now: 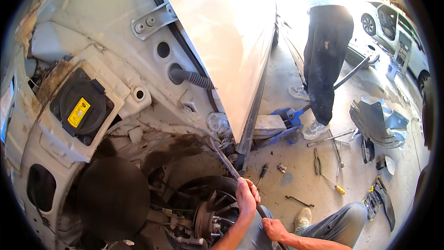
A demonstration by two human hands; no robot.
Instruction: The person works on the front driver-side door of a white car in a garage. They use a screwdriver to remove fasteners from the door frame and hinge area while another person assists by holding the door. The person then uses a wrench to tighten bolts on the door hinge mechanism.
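Note:
A long dark metal bar (225,161) slants from the car body toward me. Its far end meets the dirty metal at the bottom of the body, by the lower door hinge (218,122); the very tip is hard to make out. My left hand (246,195) is wrapped round the bar's middle. Closer to me, my right hand (274,229) is closed on the same bar, over my knee. Below and left of my left hand sits a rusty wheel hub with studs (205,220), in the open wheel well. Beside the bar's far end hangs the white door (231,65).
A person in dark trousers (323,60) stands beside a blue floor jack (289,118). On the floor lie a cross wrench (340,150), pliers (317,162), a yellow-handled screwdriver (337,188), a bent wrench (299,201), a tool case (371,202) and a wheel-arch liner (374,122).

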